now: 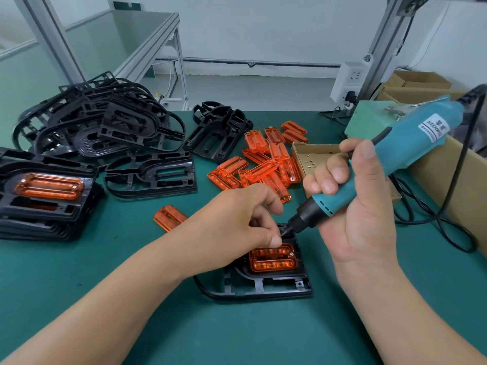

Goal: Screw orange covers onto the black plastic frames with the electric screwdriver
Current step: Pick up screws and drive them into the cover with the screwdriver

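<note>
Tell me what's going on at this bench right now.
A person is fastening an orange cover onto a black frame on the green mat. The right hand holds the electric screwdriver, tilted, with its bit down near the cover's far edge. The left hand pinches what looks like a small screw at the bit tip. A fitted screw already sits at the cover's right end. Loose covers, bare frames and a finished stack lie farther off.

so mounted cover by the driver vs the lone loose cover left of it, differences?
Mounted cover sits in a black frame; loose cover lies bare on the mat. Mounted cover has a screw at its right end; loose cover shows none. Both translucent orange.
</note>
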The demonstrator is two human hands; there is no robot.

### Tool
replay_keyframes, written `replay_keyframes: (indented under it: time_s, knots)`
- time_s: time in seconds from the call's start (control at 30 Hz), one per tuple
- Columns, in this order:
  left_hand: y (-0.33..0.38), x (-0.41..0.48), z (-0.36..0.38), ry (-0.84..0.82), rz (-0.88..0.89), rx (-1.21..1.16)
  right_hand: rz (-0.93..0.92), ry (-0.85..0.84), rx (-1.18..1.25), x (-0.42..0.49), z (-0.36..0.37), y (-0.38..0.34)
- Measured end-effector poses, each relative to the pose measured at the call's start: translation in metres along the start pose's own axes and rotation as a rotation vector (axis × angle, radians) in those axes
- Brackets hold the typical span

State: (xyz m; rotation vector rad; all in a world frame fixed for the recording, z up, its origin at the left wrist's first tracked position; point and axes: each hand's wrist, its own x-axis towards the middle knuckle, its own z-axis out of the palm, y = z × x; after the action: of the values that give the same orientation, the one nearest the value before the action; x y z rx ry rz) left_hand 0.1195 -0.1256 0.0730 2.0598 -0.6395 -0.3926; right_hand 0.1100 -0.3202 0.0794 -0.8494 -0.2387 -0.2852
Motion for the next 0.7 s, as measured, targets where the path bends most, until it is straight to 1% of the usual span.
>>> replay_keyframes:
  time_s: [0.2,0.3,0.33,0.4,0.53,0.6,0.7]
  knots:
    - [-0.002,0.000,-0.009,-0.020,0.012,-0.075,0.054,0.115,0.097,0.001,-0.003,0.004]
    - [-0.003,-0.001,-0.016,-0.012,-0.011,-0.100,0.063,0.114,0.115,0.001,-0.003,0.005]
    - [-0.004,-0.001,-0.020,0.011,-0.013,-0.057,0.064,0.097,0.113,0.000,-0.003,0.005]
    - [-0.007,-0.003,-0.027,0.049,-0.006,0.104,0.071,0.045,0.087,-0.002,0.000,0.007]
    - [-0.009,-0.005,-0.036,-0.027,0.002,0.356,0.074,-0.052,-0.005,-0.009,0.009,0.011]
    - [-0.009,-0.006,-0.037,-0.050,0.023,0.422,0.060,-0.078,-0.040,-0.011,0.013,0.013]
    - [-0.011,-0.007,-0.038,-0.093,0.011,0.449,0.047,-0.101,-0.056,-0.013,0.016,0.015]
